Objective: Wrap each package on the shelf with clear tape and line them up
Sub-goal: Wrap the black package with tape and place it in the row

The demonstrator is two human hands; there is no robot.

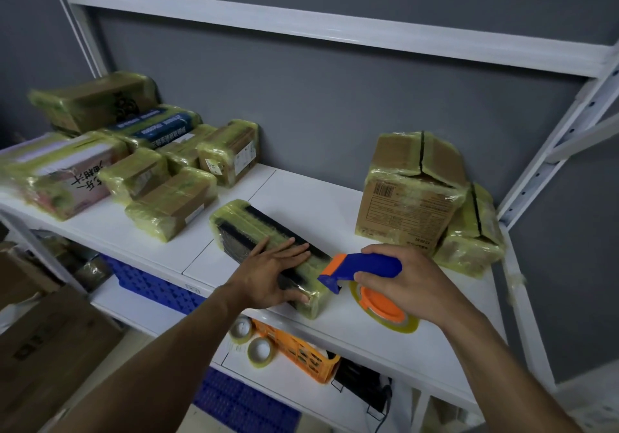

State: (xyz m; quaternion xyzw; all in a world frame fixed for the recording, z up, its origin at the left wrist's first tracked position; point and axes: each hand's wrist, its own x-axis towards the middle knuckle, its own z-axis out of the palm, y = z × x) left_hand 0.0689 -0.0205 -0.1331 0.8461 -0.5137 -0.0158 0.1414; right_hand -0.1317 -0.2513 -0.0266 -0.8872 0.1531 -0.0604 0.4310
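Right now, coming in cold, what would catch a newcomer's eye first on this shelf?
The bright blue-and-orange tape dispenser, held by the right grip at the front of the white shelf, stands out first. Just left of it the left grip presses flat on a long dark package wrapped in yellowish tape. Behind, taped packages crowd the shelf's left end and two taped cartons stand at the right.

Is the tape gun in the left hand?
No, the right hand grips the tape dispenser; the left hand lies flat on a package.
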